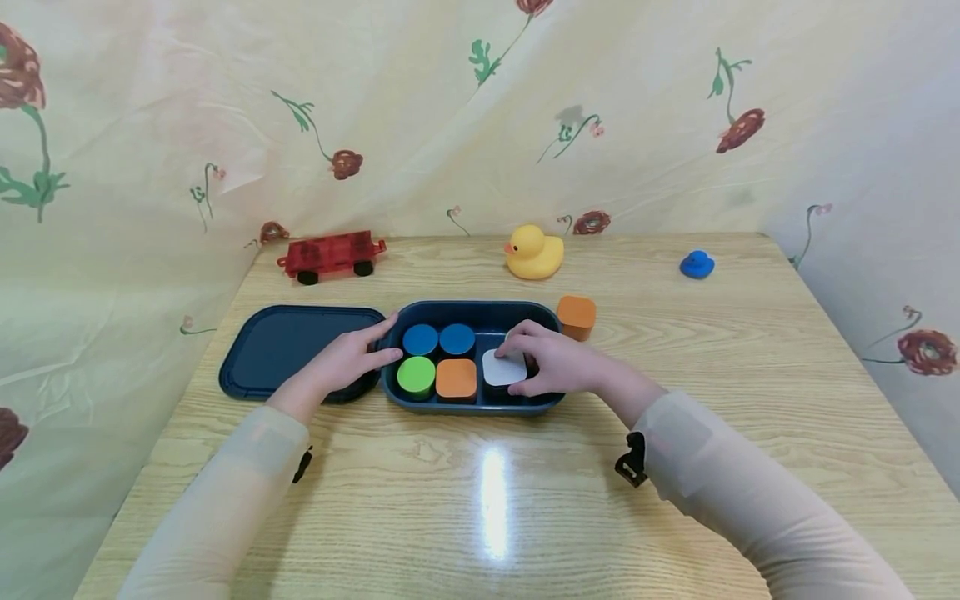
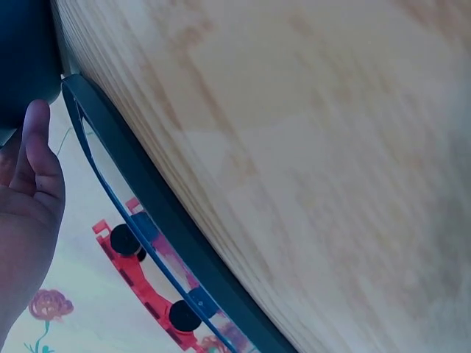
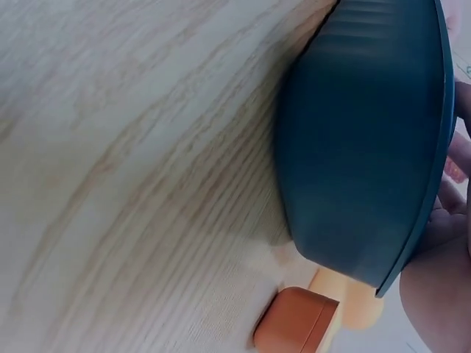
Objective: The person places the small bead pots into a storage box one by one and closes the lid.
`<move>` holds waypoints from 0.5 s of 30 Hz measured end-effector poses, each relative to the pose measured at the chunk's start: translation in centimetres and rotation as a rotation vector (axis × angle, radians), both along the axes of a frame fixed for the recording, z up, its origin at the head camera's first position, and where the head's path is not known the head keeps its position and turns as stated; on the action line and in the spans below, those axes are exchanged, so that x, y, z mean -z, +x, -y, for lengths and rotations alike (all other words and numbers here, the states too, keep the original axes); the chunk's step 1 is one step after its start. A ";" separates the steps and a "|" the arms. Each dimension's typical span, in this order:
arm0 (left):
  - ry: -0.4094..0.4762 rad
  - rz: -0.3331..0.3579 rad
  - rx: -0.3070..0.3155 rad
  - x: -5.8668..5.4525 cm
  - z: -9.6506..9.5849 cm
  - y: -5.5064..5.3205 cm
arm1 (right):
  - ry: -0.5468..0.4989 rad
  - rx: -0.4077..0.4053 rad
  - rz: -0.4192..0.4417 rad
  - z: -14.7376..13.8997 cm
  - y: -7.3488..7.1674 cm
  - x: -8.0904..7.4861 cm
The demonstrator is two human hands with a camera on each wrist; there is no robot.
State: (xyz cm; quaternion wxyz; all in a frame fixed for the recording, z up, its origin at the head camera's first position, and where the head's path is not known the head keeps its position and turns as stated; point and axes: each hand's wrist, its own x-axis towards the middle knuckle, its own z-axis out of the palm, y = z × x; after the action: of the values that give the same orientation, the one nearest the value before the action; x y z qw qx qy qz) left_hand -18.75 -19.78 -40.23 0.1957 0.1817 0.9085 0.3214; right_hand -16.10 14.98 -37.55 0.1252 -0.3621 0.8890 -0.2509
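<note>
A dark blue oval box (image 1: 480,410) sits in the middle of the table. Its left part holds two blue round-topped pieces (image 1: 420,340), a green round one (image 1: 416,377) and an orange square one (image 1: 456,379). In the right part, my right hand (image 1: 558,360) pinches a white-topped square piece (image 1: 504,367) between thumb and fingers; another pale piece behind it is mostly hidden. My left hand (image 1: 341,364) touches the box's left end with extended fingers (image 2: 37,140). The right wrist view shows the box's outer wall (image 3: 360,140), hiding the fingertips.
A dark flat lid (image 1: 277,350) lies left of the box. Close to the box's right end stands an orange square piece (image 1: 577,317). Along the back are a red toy wagon (image 1: 332,255), a yellow duck (image 1: 536,253) and a small blue duck (image 1: 697,264), before a flowered cloth.
</note>
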 end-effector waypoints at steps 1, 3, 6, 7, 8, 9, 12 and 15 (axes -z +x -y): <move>-0.002 -0.004 0.006 0.0 0.0 0.0 | 0.008 -0.002 0.005 0.0 0.0 0.0; -0.003 -0.005 0.005 0.0 0.0 0.0 | 0.033 -0.006 0.017 0.2 0.0 -0.1; 0.000 0.003 -0.005 -0.1 0.0 0.1 | 0.083 0.004 0.048 0.6 -0.1 -0.2; -0.001 0.004 -0.007 -0.1 0.0 0.1 | 0.101 0.006 0.056 0.8 -0.2 -0.2; -0.001 0.008 -0.010 -0.1 0.0 0.1 | 0.117 0.008 0.064 1.0 -0.2 -0.2; -0.002 0.010 -0.011 -0.2 -0.1 0.2 | 0.131 0.011 0.072 1.1 -0.3 -0.2; -0.008 0.015 -0.012 -0.2 -0.1 0.2 | 0.163 0.007 0.076 1.5 -0.3 -0.1; -0.008 0.019 -0.013 -0.2 -0.2 0.2 | 0.181 0.010 0.074 1.7 -0.2 0.0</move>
State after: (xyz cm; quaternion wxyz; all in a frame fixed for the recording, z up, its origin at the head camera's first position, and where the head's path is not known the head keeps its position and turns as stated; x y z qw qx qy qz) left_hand -18.52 -19.60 -40.02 0.2030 0.1720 0.9090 0.3207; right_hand -16.34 13.32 -37.55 0.1888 -0.3355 0.9046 -0.1831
